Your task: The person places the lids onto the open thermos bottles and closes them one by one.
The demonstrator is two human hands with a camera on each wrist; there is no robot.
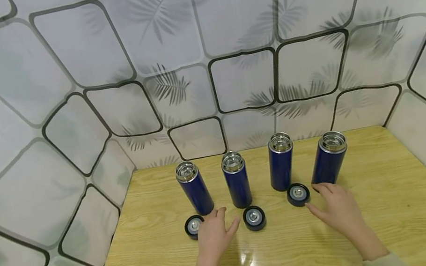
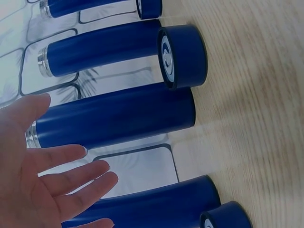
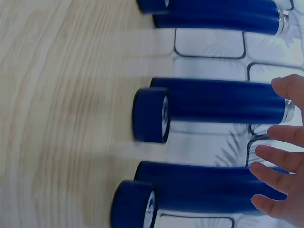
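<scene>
Navy, black-rimmed round lid (image 1: 193, 226) lies just left of the left hand (image 1: 213, 238); ahead of it stands a navy metal-necked cylindrical bottle (image 1: 196, 194), upright. This hand is spread, holding nothing. Right of it stand a second bottle (image 1: 238, 188) and second lid (image 1: 254, 218); next, a third bottle (image 1: 281, 166) and third lid (image 1: 298, 194), left of the right hand (image 1: 339, 208), also spread and empty. Beyond it stands the fourth bottle (image 1: 327, 164), a fourth lid (image 3: 127, 204) before its base. Lids lie inside-up, one per bottle, presumably keeping pairs matched and inner faces clean.
</scene>
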